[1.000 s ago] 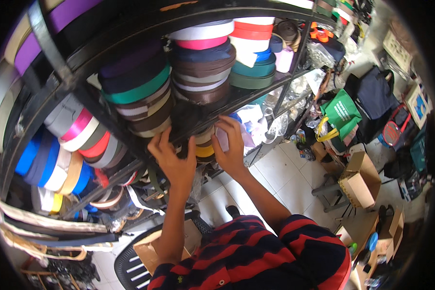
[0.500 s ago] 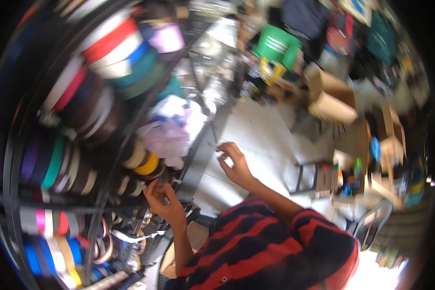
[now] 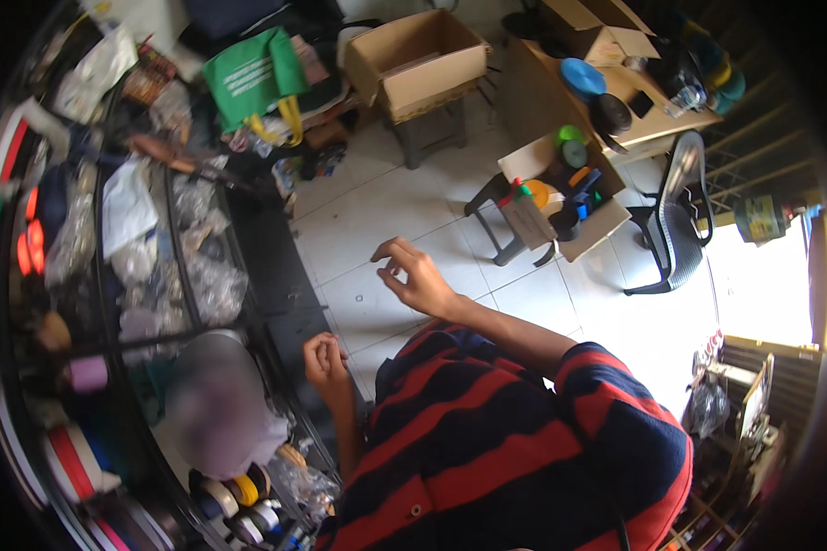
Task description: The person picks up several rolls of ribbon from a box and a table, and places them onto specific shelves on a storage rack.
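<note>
My right hand [image 3: 415, 277] is raised over the tiled floor, its fingers loosely bent and parted from the thumb. I see nothing held in it. To the left and lower, my left hand [image 3: 325, 363] hangs beside the dark edge of a metal shelf [image 3: 276, 317], fingers half curled and seemingly bare. Neither hand touches the shelf. A tiny ring-like bit [image 3: 359, 297] shows against the tiles between the hands; whether it lies on the floor I cannot make out.
Shelves at left hold clear plastic bags [image 3: 213, 286] and ribbon rolls [image 3: 241, 491]. A green bag [image 3: 253, 78] stands at the back. An open cardboard box [image 3: 432, 87] rests on a stool. At right are a box of tools [image 3: 524, 220], a desk [image 3: 671, 124] and a black chair [image 3: 675, 243].
My view has swung to the right, bringing the boxes, desk and chair closer to the middle. The ribbon rolls have slid to the lower left. My left fingers have curled in somewhat.
</note>
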A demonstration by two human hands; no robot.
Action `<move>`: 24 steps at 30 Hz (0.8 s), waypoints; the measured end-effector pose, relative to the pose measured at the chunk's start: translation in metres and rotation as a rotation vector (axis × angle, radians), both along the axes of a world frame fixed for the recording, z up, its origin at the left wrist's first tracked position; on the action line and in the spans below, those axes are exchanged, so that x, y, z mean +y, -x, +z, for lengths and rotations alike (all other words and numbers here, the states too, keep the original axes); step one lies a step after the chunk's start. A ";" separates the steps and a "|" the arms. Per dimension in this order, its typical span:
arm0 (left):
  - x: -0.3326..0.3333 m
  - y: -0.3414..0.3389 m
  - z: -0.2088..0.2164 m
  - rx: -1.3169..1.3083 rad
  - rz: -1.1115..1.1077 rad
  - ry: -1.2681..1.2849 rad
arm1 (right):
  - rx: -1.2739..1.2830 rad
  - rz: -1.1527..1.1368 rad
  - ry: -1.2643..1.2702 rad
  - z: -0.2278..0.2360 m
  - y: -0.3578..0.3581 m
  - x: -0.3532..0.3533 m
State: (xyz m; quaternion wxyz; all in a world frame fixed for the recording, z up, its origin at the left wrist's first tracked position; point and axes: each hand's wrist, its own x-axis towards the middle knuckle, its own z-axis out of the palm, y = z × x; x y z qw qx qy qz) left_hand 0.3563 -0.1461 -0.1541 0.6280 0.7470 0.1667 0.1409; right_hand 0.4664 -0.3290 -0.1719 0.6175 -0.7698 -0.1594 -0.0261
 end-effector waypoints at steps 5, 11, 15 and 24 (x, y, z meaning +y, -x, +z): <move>-0.032 -0.101 -0.011 -0.067 -0.351 -0.022 | 0.034 -0.285 0.036 -0.025 -0.040 -0.083; -0.065 -0.190 -0.034 0.036 -0.568 0.036 | 0.104 -0.529 0.090 -0.032 -0.075 -0.131; -0.078 -0.254 -0.051 0.119 -0.611 0.079 | 0.178 -0.627 0.051 -0.048 -0.114 -0.145; -0.089 -0.452 -0.053 0.233 -0.835 0.099 | 0.408 -0.825 -0.234 -0.063 -0.250 -0.182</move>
